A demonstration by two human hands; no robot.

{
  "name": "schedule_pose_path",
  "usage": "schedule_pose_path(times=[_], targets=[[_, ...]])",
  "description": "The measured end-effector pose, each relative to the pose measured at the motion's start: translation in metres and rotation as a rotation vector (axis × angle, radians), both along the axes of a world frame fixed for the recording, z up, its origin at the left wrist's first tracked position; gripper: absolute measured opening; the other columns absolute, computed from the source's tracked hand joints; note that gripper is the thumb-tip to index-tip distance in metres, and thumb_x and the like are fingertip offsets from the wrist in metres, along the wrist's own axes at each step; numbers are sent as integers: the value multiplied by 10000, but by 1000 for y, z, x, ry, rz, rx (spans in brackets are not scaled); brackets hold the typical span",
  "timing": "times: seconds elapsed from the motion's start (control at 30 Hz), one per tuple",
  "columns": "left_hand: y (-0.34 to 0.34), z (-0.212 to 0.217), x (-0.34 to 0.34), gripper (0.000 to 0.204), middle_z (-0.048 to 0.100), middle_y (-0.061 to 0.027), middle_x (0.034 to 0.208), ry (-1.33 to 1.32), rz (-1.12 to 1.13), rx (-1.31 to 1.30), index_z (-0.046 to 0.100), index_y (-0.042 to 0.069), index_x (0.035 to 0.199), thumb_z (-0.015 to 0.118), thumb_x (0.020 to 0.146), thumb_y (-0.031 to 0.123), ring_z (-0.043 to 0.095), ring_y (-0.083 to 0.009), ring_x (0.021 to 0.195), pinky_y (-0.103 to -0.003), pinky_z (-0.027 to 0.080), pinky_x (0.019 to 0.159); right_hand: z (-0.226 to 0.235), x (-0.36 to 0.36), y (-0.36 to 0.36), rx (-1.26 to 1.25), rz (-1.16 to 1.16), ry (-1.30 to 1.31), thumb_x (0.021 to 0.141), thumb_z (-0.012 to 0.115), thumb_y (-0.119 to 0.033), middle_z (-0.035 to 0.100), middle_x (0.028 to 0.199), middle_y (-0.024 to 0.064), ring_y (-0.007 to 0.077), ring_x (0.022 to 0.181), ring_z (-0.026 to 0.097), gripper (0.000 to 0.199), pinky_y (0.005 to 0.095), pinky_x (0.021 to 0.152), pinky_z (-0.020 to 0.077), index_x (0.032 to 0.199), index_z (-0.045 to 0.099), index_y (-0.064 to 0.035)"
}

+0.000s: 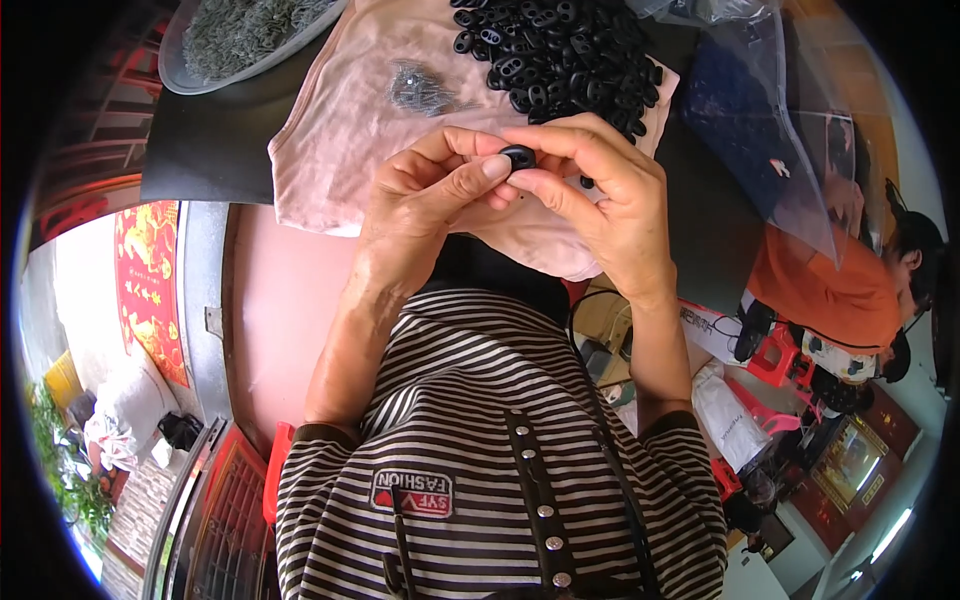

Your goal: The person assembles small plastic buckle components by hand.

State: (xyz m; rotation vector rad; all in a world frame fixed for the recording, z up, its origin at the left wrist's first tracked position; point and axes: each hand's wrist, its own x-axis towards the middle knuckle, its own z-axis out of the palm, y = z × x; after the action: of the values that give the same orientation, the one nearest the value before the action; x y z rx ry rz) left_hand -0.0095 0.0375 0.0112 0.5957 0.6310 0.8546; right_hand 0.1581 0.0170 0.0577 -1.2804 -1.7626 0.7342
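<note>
Over the pink cloth (335, 140), a small black cord lock (519, 157) with an oval body is pinched between my two hands. My left hand (425, 195) grips it between thumb and curled fingers from the left. From the right, the thumb and index fingertip of my right hand (615, 195) close on the same piece. Beyond my hands lies a heap of similar black two-hole cord lock parts (575, 60). A little clump of thin grey metal springs (418, 88) rests on the cloth left of that heap. One black part (587, 183) shows partly behind my right fingers.
A clear plastic bowl (172, 70) full of grey springs stands at the far left of the dark table (210, 140). Clear plastic sheeting (745, 120) hangs at the right. A person in an orange top (835, 290) sits beyond it, near a red stool (775, 360).
</note>
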Motion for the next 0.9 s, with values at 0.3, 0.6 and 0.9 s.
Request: schedule_pose_path(times=[0.3,0.6,0.9], targets=[[3,3,2,165,650,-55,804,-100,-90,-47,626,12,969,576,901,154,617,-101,742,-245,508,755,2,13,3,86,46,-52,710,714,0,620,887,56,111,700,616,280,212,592,504,980,644,-20],[-4,4,13,143,646,-62,818,-124,-1,-65,634,1,932,581,894,128,614,-123,759,-248,493,765,-13,11,-1,236,-3,-48,708,722,-14,635,877,102,195,759,626,285,277,656,513,972,616,-9],[-6,6,18,143,656,-74,822,-105,17,-78,643,1,951,587,890,117,632,-135,760,-245,500,763,-16,13,-6,9,-43,166,720,721,-4,650,889,74,109,716,621,298,217,603,516,998,615,-9]])
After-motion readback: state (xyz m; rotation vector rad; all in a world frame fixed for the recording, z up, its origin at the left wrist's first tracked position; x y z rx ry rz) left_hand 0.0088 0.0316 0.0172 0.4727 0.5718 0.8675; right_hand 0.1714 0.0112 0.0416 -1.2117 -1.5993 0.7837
